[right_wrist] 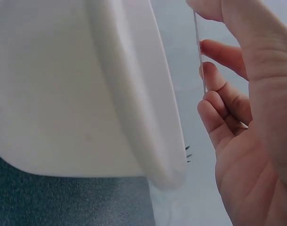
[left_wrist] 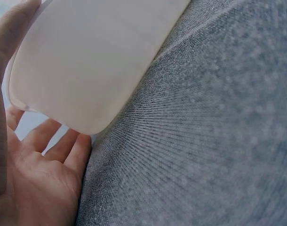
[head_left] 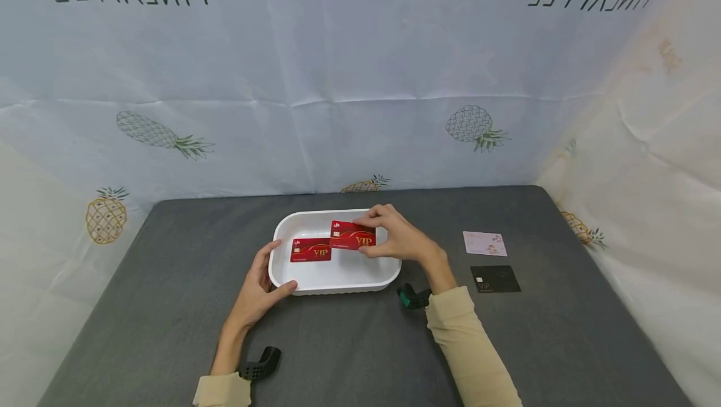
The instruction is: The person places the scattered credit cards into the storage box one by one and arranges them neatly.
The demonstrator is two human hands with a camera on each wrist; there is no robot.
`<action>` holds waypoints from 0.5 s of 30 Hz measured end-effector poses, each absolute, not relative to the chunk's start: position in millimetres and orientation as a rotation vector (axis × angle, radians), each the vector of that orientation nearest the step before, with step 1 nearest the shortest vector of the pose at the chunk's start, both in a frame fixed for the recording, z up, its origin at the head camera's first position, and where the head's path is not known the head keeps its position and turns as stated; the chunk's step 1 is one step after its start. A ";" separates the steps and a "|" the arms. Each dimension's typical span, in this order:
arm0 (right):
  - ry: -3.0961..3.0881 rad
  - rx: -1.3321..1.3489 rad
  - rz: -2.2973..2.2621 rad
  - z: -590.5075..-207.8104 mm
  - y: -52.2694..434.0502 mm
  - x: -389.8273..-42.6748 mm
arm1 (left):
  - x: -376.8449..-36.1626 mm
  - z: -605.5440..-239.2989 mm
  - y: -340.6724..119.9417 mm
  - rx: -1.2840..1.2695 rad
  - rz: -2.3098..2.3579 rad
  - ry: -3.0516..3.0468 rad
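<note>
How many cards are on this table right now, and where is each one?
4. One red card lies in the white tray, another red card is pinched by the right hand above it; a pink card and black card lie right.

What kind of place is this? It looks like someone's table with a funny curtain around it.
Probably a makeshift recording booth rather than a home: a grey table walled by pineapple-print sheets, with only a white tray and a few cards laid out.

Open tabletop [head_left: 349,344] around white tray [head_left: 338,283]; cards [head_left: 490,262] far right.
</note>
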State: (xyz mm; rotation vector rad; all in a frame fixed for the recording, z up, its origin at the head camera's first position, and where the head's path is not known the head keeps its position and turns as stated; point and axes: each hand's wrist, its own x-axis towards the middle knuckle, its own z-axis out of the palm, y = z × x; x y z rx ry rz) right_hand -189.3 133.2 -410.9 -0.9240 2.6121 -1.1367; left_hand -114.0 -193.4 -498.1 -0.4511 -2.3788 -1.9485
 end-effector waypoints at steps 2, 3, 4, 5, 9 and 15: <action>2.604 -0.909 -1.126 -411.7 130.8 -191.6 | -113.9 -498.5 -193.8 -0.453 -1.948 -2.381; 2.600 -0.904 -1.117 -412.1 129.6 -192.7 | -113.8 -498.6 -194.1 -0.453 -1.948 -2.382; 2.599 -0.899 -1.106 -412.5 128.4 -193.7 | -113.8 -498.4 -194.1 -0.451 -1.947 -2.383; 2.598 -0.902 -1.091 -413.0 127.3 -194.6 | -113.8 -498.1 -193.9 -0.448 -1.946 -2.384; 2.603 -0.888 -1.004 -414.9 122.4 -197.3 | -114.3 -497.2 -193.6 -0.435 -1.943 -2.388; 2.640 -0.889 -0.863 -417.2 114.1 -198.7 | -114.5 -497.0 -193.8 -0.433 -1.940 -2.392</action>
